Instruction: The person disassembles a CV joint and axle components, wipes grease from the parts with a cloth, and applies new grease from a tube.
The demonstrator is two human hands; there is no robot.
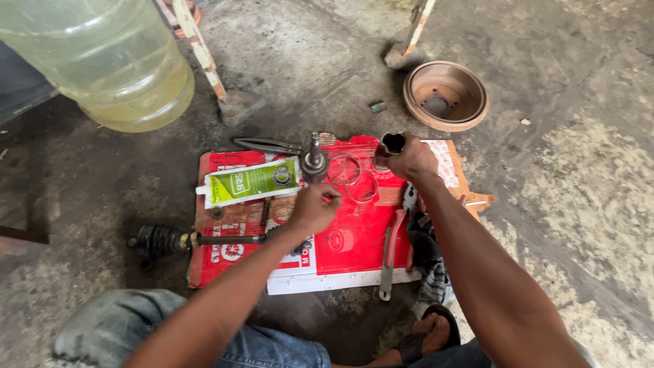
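My left hand (pixel 313 206) rests closed on the red flattened cardboard box (pixel 354 238), fingers curled near a metal joint housing (pixel 314 162) that stands upright just beyond it. What the fingers pinch is hidden. My right hand (pixel 409 160) grips a dark cylindrical metal part (pixel 393 143), its open end facing up. Between the hands lie thin wire ring clamps (pixel 351 174). A green grease sachet (pixel 251 181) lies left of the housing. A drive shaft with a black rubber boot (pixel 160 240) lies across the cardboard's left edge.
A rusty brake drum (pixel 446 95) sits on the concrete at the upper right. A large clear water jug (pixel 112 61) stands upper left. Red-handled pliers (pixel 390 249), a dark rag (pixel 426 249) and long-nose pliers (pixel 269 144) lie around the cardboard. My sandalled foot (pixel 429 334) is below.
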